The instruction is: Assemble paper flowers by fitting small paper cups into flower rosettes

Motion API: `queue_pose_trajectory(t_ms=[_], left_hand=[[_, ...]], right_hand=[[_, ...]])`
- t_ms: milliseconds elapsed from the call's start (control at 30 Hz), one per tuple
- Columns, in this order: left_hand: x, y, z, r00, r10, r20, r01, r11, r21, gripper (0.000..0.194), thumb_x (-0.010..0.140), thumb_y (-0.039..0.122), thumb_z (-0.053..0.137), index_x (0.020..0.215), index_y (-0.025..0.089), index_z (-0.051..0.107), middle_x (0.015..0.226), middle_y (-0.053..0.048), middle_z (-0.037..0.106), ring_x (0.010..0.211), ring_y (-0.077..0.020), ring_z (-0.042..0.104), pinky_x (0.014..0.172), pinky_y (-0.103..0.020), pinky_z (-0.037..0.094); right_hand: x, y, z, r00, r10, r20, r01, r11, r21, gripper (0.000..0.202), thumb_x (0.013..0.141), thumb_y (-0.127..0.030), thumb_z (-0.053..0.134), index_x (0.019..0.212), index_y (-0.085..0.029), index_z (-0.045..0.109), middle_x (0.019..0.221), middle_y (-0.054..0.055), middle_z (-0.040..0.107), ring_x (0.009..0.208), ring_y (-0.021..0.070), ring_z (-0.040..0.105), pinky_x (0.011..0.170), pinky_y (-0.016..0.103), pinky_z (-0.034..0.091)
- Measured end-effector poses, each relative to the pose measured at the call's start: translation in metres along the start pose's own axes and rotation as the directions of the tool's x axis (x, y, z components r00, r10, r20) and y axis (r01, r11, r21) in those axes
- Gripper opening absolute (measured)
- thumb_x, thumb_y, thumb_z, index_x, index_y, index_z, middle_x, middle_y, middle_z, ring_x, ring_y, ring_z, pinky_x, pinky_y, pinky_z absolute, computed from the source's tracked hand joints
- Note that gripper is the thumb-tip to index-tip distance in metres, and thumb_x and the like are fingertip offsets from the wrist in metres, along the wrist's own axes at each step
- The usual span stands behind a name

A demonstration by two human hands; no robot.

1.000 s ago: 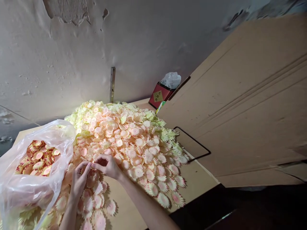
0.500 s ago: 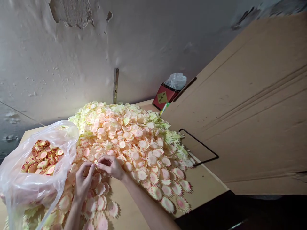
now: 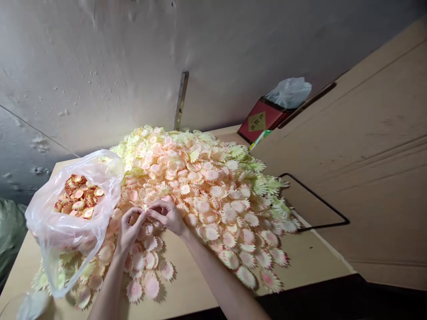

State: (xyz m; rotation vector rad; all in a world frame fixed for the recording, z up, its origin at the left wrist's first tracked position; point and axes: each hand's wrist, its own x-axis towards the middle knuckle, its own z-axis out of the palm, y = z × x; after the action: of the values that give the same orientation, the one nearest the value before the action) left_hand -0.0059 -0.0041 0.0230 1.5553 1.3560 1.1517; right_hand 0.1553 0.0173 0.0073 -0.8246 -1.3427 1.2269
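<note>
My left hand (image 3: 130,229) and my right hand (image 3: 167,216) meet over the near side of a big heap of pale flower pieces (image 3: 203,204). Thumbs and fingers of both pinch a small cream flower piece (image 3: 146,208) between them; its details are too small to make out. Pink-centred flower discs with toothed rims lie right under and around the hands, greenish ones farther back. Left of my left hand stands a clear plastic bag (image 3: 111,178), its mouth wide and showing smaller, red-edged flower pieces (image 3: 79,194) inside.
Behind the heap rises a grey wall with a metal strip (image 3: 181,101). A red tin (image 3: 263,121) topped by a crumpled plastic bag (image 3: 290,92) stands at the back right. Cardboard (image 3: 376,178) and a black wire loop (image 3: 320,204) border the table's (image 3: 187,284) right side.
The view has shifted, so the heap, bag and tin appear farther right and higher. Both hands keep their pinch at the same place over the heap.
</note>
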Motion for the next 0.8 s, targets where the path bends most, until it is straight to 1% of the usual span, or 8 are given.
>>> queue_pose_trajectory(t_ms=[100, 233, 367, 567, 667, 733, 800], left_hand=[[0.0, 0.0, -0.001, 1.0, -0.003, 0.002, 0.003, 1.0, -0.012, 0.027, 0.082, 0.043, 0.064, 0.08, 0.016, 0.066, 0.084, -0.004, 0.069, 0.083, -0.0169, 0.063, 0.082, -0.025, 0.047], [0.0, -0.002, -0.003, 1.0, -0.012, 0.002, 0.012, 1.0, -0.023, 0.024, 0.082, 0.04, 0.065, 0.079, 0.016, 0.067, 0.083, -0.003, 0.069, 0.082, -0.0161, 0.062, 0.08, -0.025, 0.047], [0.0, -0.004, -0.004, 1.0, -0.027, -0.004, 0.027, 1.0, 0.002, 0.024, 0.082, 0.04, 0.065, 0.078, 0.017, 0.068, 0.081, -0.002, 0.07, 0.08, -0.0158, 0.063, 0.078, -0.025, 0.047], [0.0, -0.002, -0.006, 0.998, -0.058, -0.023, 0.058, 0.998, 0.014, 0.026, 0.082, 0.041, 0.065, 0.078, 0.016, 0.071, 0.079, -0.003, 0.071, 0.077, -0.0162, 0.063, 0.076, -0.026, 0.047], [0.0, -0.003, -0.008, 0.997, -0.069, -0.018, 0.069, 0.997, 0.021, 0.027, 0.083, 0.041, 0.064, 0.078, 0.016, 0.071, 0.078, -0.004, 0.07, 0.076, -0.0166, 0.063, 0.074, -0.026, 0.048], [0.001, -0.004, -0.008, 0.998, -0.054, -0.008, 0.055, 0.998, 0.027, 0.027, 0.084, 0.041, 0.063, 0.079, 0.015, 0.07, 0.079, -0.004, 0.069, 0.076, -0.0165, 0.062, 0.074, -0.026, 0.048], [0.0, -0.006, -0.006, 1.0, 0.001, -0.007, -0.001, 1.0, 0.031, 0.025, 0.086, 0.039, 0.061, 0.08, 0.015, 0.067, 0.08, -0.004, 0.068, 0.078, -0.0162, 0.062, 0.075, -0.026, 0.047]], right_hand=[[-0.001, -0.003, 0.0, 1.0, -0.014, 0.01, 0.014, 1.0, -0.002, 0.009, 0.08, -0.029, 0.07, 0.078, -0.02, 0.072, 0.082, 0.003, 0.069, 0.076, 0.0156, 0.062, 0.069, 0.027, 0.05], [-0.001, -0.003, 0.0, 1.0, -0.012, 0.008, 0.012, 1.0, -0.002, 0.009, 0.08, -0.029, 0.07, 0.078, -0.02, 0.072, 0.082, 0.003, 0.068, 0.075, 0.0156, 0.062, 0.07, 0.028, 0.05], [-0.002, 0.0, 0.001, 1.0, -0.019, 0.009, 0.019, 1.0, -0.004, 0.01, 0.079, -0.03, 0.07, 0.078, -0.02, 0.073, 0.082, 0.004, 0.068, 0.075, 0.0159, 0.062, 0.068, 0.028, 0.05], [-0.003, -0.001, 0.002, 0.999, -0.039, 0.022, 0.04, 0.998, -0.056, 0.012, 0.081, -0.032, 0.069, 0.079, -0.022, 0.074, 0.082, 0.004, 0.068, 0.076, 0.0166, 0.062, 0.069, 0.029, 0.049], [-0.003, 0.001, 0.002, 0.999, -0.036, 0.008, 0.036, 0.997, -0.064, 0.014, 0.082, -0.033, 0.068, 0.079, -0.02, 0.072, 0.083, 0.004, 0.067, 0.079, 0.0168, 0.062, 0.072, 0.029, 0.049], [-0.003, 0.004, 0.001, 1.0, -0.023, 0.003, 0.023, 0.998, -0.054, 0.015, 0.082, -0.034, 0.068, 0.08, -0.019, 0.071, 0.083, 0.004, 0.066, 0.079, 0.0163, 0.061, 0.073, 0.029, 0.049], [-0.003, 0.007, 0.001, 1.0, 0.025, 0.01, -0.025, 1.0, -0.011, 0.016, 0.082, -0.034, 0.067, 0.082, -0.018, 0.068, 0.079, 0.003, 0.064, 0.074, 0.0145, 0.058, 0.068, 0.027, 0.047]])
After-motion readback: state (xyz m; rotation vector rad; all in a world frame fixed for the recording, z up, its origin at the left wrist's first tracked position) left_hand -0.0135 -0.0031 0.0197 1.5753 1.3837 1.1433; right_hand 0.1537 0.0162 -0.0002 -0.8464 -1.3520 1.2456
